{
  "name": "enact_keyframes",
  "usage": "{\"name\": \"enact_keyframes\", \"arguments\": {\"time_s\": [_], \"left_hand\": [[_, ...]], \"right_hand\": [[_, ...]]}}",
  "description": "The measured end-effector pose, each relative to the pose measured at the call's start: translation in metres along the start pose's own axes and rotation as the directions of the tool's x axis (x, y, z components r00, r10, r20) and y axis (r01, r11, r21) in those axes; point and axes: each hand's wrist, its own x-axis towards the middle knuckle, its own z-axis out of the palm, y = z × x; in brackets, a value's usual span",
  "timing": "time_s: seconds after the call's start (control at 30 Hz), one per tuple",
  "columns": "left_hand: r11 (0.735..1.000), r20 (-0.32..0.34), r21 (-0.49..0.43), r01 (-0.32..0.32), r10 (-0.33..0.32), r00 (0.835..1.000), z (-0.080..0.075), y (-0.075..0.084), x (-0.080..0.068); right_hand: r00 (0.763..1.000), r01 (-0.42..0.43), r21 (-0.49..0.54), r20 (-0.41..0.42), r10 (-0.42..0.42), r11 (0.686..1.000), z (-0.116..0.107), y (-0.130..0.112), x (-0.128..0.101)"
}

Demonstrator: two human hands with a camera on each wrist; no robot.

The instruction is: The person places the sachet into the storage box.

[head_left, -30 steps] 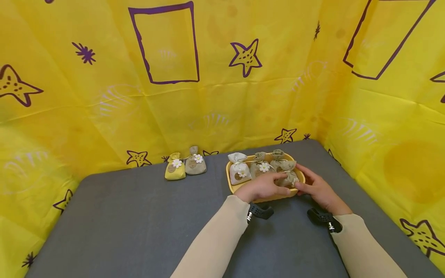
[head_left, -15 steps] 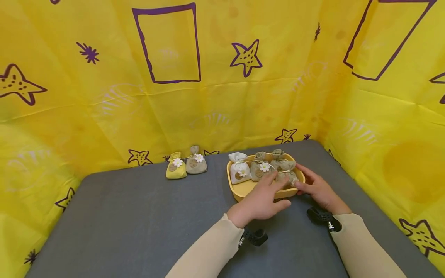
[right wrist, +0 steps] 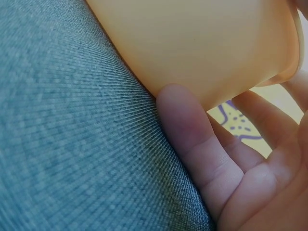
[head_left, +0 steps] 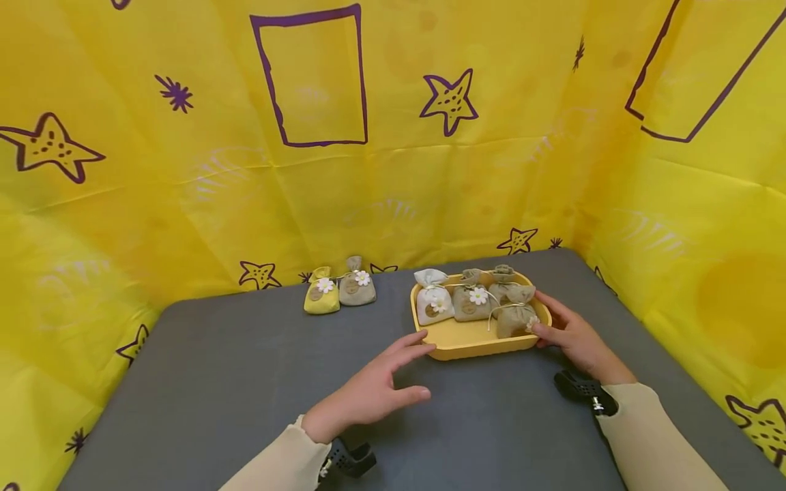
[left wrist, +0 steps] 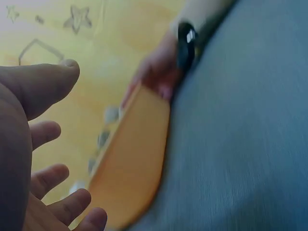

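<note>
Yellow bag (head_left: 322,298) and grey bag (head_left: 357,289) sat side by side near the far edge of the grey table (head_left: 245,368), each with a white flower. Left hand (head_left: 371,392) came next: fingers spread, thumb held apart, nothing gripped. Its fingertips were at the near left corner of the yellow tray (head_left: 460,335); could not tell if they touched it. Black strap (head_left: 351,459) on that wrist.

Tray stood on the right part of the table with four bags inside. White bag (head_left: 434,303) was at the left end, flowered brown bag (head_left: 471,305) just beside it, back brown bag (head_left: 500,286) next, partly hidden by the front brown bag (head_left: 514,320), which sat at the near right. Tray floor showed bare at the near left.

Right hand (head_left: 577,341) gripped the right end of the tray, thumb on the outer wall, other fingers bent round the end, thumb tip close to the front bag's flower.

Versus a second ago: left hand was over the tray with fingertips at the front brown bag; at half a second it was lifted off, fingers spread; now it had moved left and nearer the person. Right hand kept its place on the tray. Bags outside the tray stayed put.
</note>
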Motion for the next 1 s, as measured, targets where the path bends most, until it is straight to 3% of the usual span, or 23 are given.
{"name": "enact_keyframes", "arguments": {"time_s": [0.17,0.33,0.43,0.53,0.63,0.73,0.9,1.0], "left_hand": [[0.997,-0.081,-0.012,0.082,-0.083,0.993,-0.025,-0.029,-0.026],[0.983,-0.161,-0.099,0.156,-0.170,0.972,-0.053,-0.057,-0.051],[0.951,-0.203,-0.213,0.225,-0.268,0.942,-0.069,-0.070,-0.063],[0.884,-0.250,-0.388,0.262,-0.374,0.893,-0.084,-0.082,-0.072],[0.802,-0.301,-0.555,0.219,-0.439,0.847,-0.100,-0.096,-0.077],[0.751,-0.335,-0.646,0.138,-0.441,0.833,-0.115,-0.115,-0.079],[0.738,-0.342,-0.671,0.077,-0.401,0.850,-0.137,-0.141,-0.073],[0.741,-0.359,-0.669,0.066,-0.400,0.843,-0.146,-0.152,-0.061]], "right_hand": [[1.000,0.012,0.007,0.002,-0.012,1.000,-0.003,0.001,-0.003],[1.000,0.005,0.017,0.002,-0.005,1.000,-0.001,0.001,-0.001],[1.000,-0.001,0.016,0.000,0.001,1.000,0.000,0.001,0.000],[1.000,-0.005,0.013,0.004,0.005,1.000,-0.001,0.001,0.000],[1.000,-0.012,0.014,0.003,0.012,1.000,-0.001,0.000,-0.001],[1.000,-0.016,0.010,0.008,0.016,1.000,-0.002,0.000,-0.002],[1.000,-0.012,0.017,0.010,0.011,1.000,0.000,-0.002,-0.003],[1.000,0.010,0.027,0.013,-0.010,1.000,0.001,-0.002,-0.002]]}}
